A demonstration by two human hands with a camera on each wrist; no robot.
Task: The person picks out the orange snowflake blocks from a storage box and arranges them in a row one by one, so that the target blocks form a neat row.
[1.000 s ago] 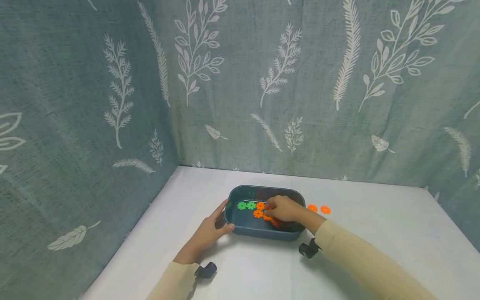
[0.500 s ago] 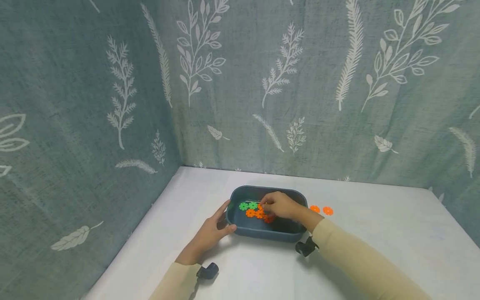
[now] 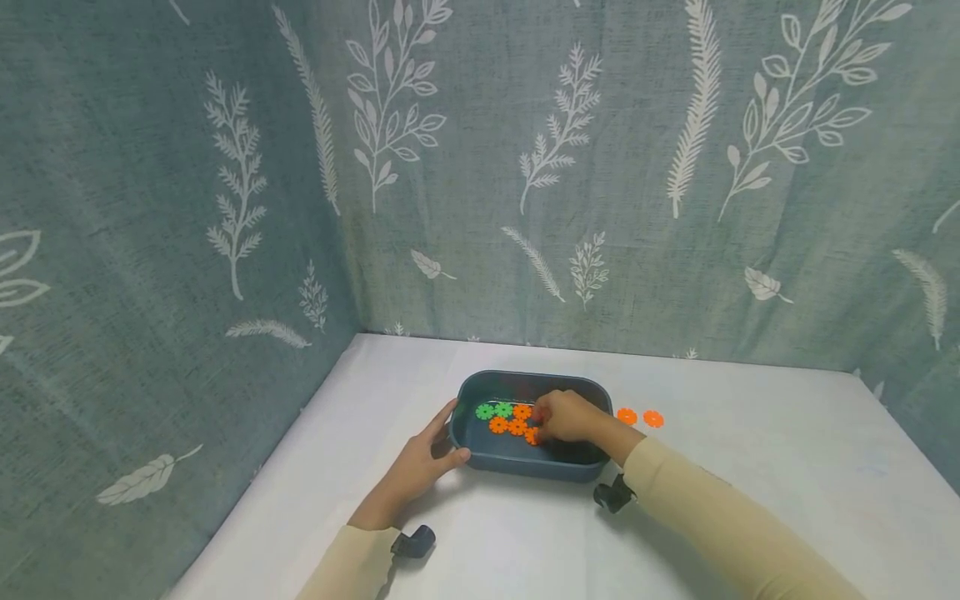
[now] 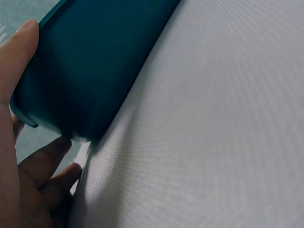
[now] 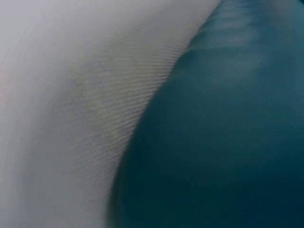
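Note:
A dark blue-green plastic tub [image 3: 525, 465] rests on the white table. My left hand [image 3: 415, 468] grips its left end, thumb at the near rim and fingers around the end wall. In the left wrist view the thumb [image 4: 26, 45] lies against the tub wall [image 4: 102, 61]. My right hand [image 3: 572, 417] is inside the tub, fingers bent down. Its thumb is at an orange flower-shaped disc [image 3: 532, 436]; whether it pinches one is hidden. Another orange disc [image 3: 498, 425] and a green flower-shaped disc [image 3: 485, 412] lie among others to the left.
An orange disc [image 3: 627, 416] and a second orange disc [image 3: 653, 418] lie on the table [image 3: 750, 467] just right of the tub. Leaf-patterned cloth [image 3: 465, 167] stands behind and to the left. The right wrist view shows only the blurred tub wall [image 5: 213, 133] and white table surface.
My right hand moved left among the discs, then back right. An orange disc now lies farther left, below the green ones. My left hand keeps its hold on the tub.

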